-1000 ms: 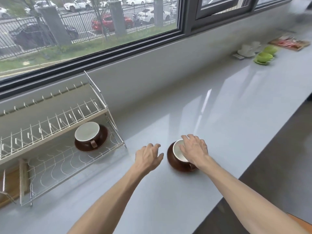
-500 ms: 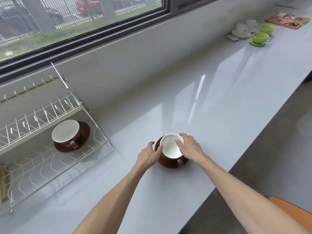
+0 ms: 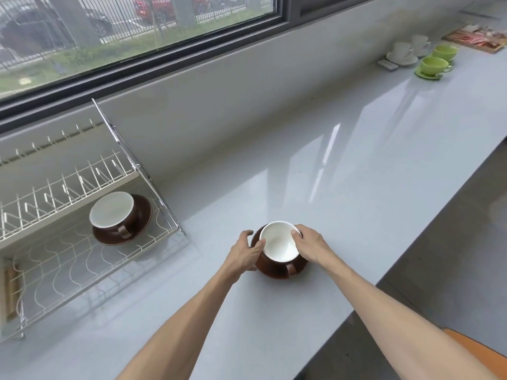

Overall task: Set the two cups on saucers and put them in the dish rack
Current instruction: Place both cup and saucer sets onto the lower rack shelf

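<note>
A brown cup with a white inside (image 3: 279, 242) stands on a brown saucer (image 3: 277, 271) on the grey counter, its handle facing me. My left hand (image 3: 245, 252) grips the left side of the cup and saucer. On the right side, the fingers of my right hand (image 3: 310, 246) rest on the cup's rim. A second brown cup (image 3: 112, 212) sits on its saucer (image 3: 142, 218) on the lower shelf of the wire dish rack (image 3: 82, 259) at the left.
At the far right stand two green cups on saucers (image 3: 433, 65), two white cups (image 3: 403, 50) and a printed card (image 3: 474, 41). The counter's front edge runs diagonally at the right, with floor below. An orange chair edge (image 3: 477, 349) shows bottom right.
My left hand has moved in from beside the cup and closed on its left side. My right hand shifted from over the cup to its right rim. The view tilted downward.
</note>
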Action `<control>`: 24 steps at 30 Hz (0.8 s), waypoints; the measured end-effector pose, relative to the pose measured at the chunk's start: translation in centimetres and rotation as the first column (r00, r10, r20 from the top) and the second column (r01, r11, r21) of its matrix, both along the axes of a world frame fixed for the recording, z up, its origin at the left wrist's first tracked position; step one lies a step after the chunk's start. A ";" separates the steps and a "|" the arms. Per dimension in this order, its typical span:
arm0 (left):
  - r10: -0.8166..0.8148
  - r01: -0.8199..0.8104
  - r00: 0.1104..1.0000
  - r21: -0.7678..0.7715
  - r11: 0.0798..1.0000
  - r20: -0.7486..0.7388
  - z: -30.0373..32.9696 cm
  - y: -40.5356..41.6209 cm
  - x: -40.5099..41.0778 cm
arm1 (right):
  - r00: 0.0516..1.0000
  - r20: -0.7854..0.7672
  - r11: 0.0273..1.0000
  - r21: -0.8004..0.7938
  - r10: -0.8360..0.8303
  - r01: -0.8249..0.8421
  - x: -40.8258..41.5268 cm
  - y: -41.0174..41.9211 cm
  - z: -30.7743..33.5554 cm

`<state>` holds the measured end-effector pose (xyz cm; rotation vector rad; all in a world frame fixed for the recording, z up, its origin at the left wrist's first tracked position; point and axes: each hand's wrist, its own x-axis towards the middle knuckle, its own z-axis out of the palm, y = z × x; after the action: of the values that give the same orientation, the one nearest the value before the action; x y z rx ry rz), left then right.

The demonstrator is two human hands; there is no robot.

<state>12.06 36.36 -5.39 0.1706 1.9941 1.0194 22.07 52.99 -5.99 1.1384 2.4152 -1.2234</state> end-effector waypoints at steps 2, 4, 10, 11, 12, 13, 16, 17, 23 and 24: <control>0.001 -0.001 1.000 -0.011 1.000 -0.011 0.2 -0.6 -0.2 | 1.000 -0.009 1.000 0.007 0.006 -0.006 -0.3 -0.5 0.3; 0.001 -0.002 1.000 -0.016 1.000 -0.020 0.5 -1.3 -0.4 | 1.000 -0.020 1.000 0.016 0.018 -0.018 -0.6 -1.1 0.8; 0.017 -0.018 0.999 -0.020 1.000 -0.052 1.9 -4.3 -1.2 | 0.996 -0.049 0.996 0.028 0.081 -0.080 -2.0 -3.7 2.2; 0.025 -0.026 0.998 -0.021 0.999 -0.058 2.0 -5.0 -1.2 | 0.994 -0.054 0.995 0.029 0.095 -0.094 -2.3 -4.3 2.4; 0.033 -0.034 0.997 -0.022 0.999 -0.064 2.3 -5.8 -1.3 | 0.992 -0.060 0.994 0.030 0.109 -0.107 -2.6 -4.9 2.7; 0.042 -0.044 0.997 -0.023 0.999 -0.072 2.5 -6.6 -1.5 | 0.990 -0.065 0.992 0.031 0.122 -0.120 -2.9 -5.6 3.0; 0.077 -0.079 0.992 -0.024 0.997 -0.096 3.3 -9.1 -2.0 | 0.983 -0.080 0.986 0.041 0.166 -0.163 -4.1 -7.9 3.9; 0.087 -0.090 0.991 -0.022 0.996 -0.103 3.6 -9.9 -2.3 | 0.980 -0.086 0.983 0.044 0.181 -0.177 -4.4 -8.6 4.2; 0.156 -0.160 0.978 -0.018 0.987 -0.135 5.4 -15.5 -3.0 | 0.951 -0.141 0.961 0.044 0.277 -0.273 -6.6 -13.5 6.1; 0.171 -0.174 0.975 -0.015 0.985 -0.143 5.8 -16.5 -3.2 | 0.946 -0.148 0.957 0.045 0.288 -0.285 -7.0 -14.4 6.4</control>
<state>8.89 19.88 0.41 0.0561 2.1802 1.1156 15.02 38.57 0.42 0.6844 2.5978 -1.2289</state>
